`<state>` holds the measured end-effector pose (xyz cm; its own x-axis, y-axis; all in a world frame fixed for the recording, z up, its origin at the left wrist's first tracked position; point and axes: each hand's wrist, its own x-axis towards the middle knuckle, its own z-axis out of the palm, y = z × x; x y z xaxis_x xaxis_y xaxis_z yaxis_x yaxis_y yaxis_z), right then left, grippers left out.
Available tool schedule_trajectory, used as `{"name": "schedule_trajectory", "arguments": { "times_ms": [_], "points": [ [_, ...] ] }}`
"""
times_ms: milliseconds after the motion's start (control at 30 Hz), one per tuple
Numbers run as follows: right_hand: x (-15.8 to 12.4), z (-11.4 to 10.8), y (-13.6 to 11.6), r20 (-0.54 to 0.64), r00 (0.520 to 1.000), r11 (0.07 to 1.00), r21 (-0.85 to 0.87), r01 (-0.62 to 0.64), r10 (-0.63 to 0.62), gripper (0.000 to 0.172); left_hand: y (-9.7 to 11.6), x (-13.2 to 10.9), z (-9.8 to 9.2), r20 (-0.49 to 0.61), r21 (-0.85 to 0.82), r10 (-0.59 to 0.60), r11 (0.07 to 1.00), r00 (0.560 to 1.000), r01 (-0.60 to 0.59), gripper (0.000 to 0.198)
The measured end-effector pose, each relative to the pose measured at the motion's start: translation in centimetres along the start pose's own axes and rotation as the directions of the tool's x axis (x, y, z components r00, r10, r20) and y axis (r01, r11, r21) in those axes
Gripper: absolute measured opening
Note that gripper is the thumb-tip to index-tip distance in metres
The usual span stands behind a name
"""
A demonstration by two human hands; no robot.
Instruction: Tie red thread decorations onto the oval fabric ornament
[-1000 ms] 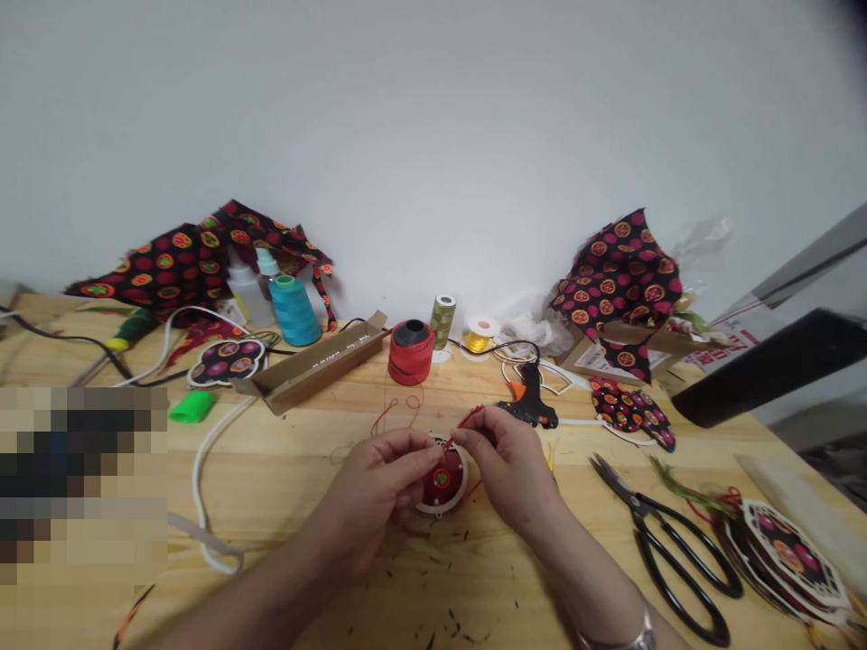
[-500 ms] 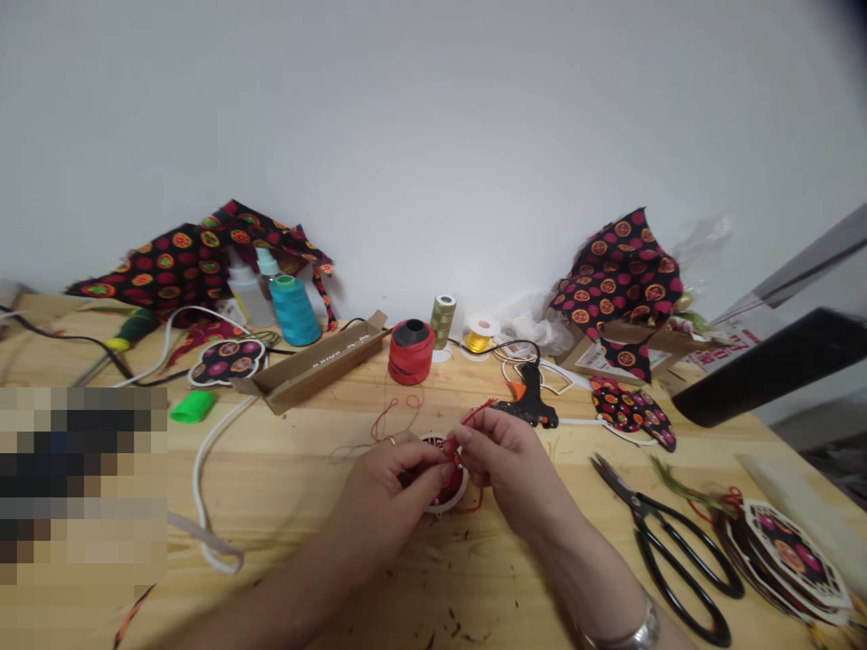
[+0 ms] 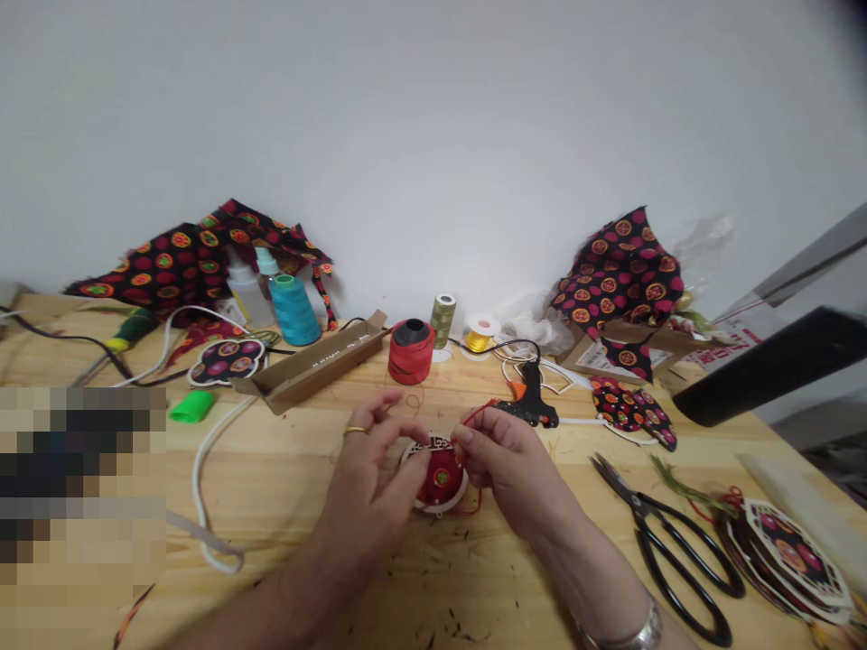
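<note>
My right hand (image 3: 498,451) pinches a red cord (image 3: 484,411) between thumb and fingers at the upper right edge of a round ornament. This ornament (image 3: 442,492) has a pale rim, dark red patterned cloth and a cut-out lattice band at the top; it lies on the wooden table. At its left side is my left hand (image 3: 372,469), fingers apart, with thumb and index tips close together over the ornament; I see nothing held between them. More red cord hangs below my right hand, beside the ornament's right edge.
Black scissors (image 3: 637,506) and stacked ornaments (image 3: 789,551) lie to the right. Behind the hands stand a red thread spool (image 3: 411,354), a cardboard tray (image 3: 318,366) and a black glue gun (image 3: 535,397). A white cable (image 3: 200,469) runs at left, near a green cap (image 3: 192,406).
My left hand has moved up and left off the ornament, and its fingers have spread, uncovering the red cloth. My right hand stays almost in place with the cord.
</note>
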<state>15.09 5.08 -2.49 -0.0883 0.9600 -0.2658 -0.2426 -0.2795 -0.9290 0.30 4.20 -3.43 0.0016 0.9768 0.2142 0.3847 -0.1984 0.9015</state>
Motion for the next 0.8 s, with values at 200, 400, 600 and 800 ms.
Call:
{"name": "schedule_trajectory", "arguments": {
  "times_ms": [200, 400, 600, 800],
  "points": [
    [-0.1, 0.3, 0.0, -0.003, 1.0, 0.995, -0.095, 0.031, -0.031, 0.018, -0.1, -0.2, 0.3, 0.139, -0.37, -0.145, 0.91, 0.98, 0.187, 0.03],
    [-0.2, 0.5, -0.1, 0.008, 0.999, 0.986, -0.162, 0.041, -0.04, 0.016, 0.3, -0.4, 0.5, 0.347, -0.34, -0.156, 0.898, 0.925, 0.279, 0.035],
    [0.1, 0.3, 0.0, -0.036, 0.996, 0.959, -0.276, 0.065, -0.078, 0.015, 1.0, 0.1, 0.1, 0.288, -0.223, -0.213, 0.933, 0.934, 0.282, 0.016],
    [0.3, 0.0, 0.0, -0.026, 0.996, 0.944, -0.321, 0.074, -0.087, 0.015, 1.1, 0.5, 0.0, 0.288, -0.23, -0.274, 0.91, 0.918, 0.344, 0.011]
  ]
}}
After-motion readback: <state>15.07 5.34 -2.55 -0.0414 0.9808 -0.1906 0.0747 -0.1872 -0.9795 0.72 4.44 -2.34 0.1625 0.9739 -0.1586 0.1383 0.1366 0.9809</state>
